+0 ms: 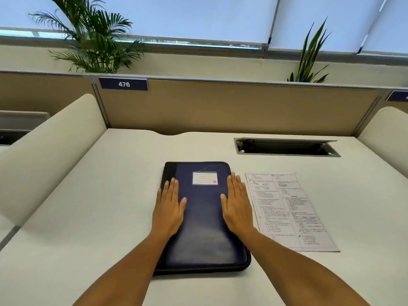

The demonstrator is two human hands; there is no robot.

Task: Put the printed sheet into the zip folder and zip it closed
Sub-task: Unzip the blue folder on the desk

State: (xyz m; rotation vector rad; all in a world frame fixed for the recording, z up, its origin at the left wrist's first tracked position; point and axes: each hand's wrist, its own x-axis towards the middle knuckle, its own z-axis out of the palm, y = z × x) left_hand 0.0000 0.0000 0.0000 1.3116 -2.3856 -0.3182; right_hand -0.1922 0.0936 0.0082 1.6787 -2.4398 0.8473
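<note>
Zip folder lies flat on the desk, closed, dark blue cover up with a white label near its far end, black zipper edge running around it. Left hand rests palm-down on the folder's left side, fingers straight and together, grasping nothing. Right hand is also flat, palm-down on the folder's right edge, fingers extended, nothing held. Printed sheet lies flat on the desk just right of the folder, close to the right hand, not touching the folder as far as can be seen; text side up. Behind it, a cable tray is recessed in the desk with its lid propped open. Rear partition carries a tag reading 476. Two plants behind the partition: a palm on the left, a narrow-leaved plant on the right.
</note>
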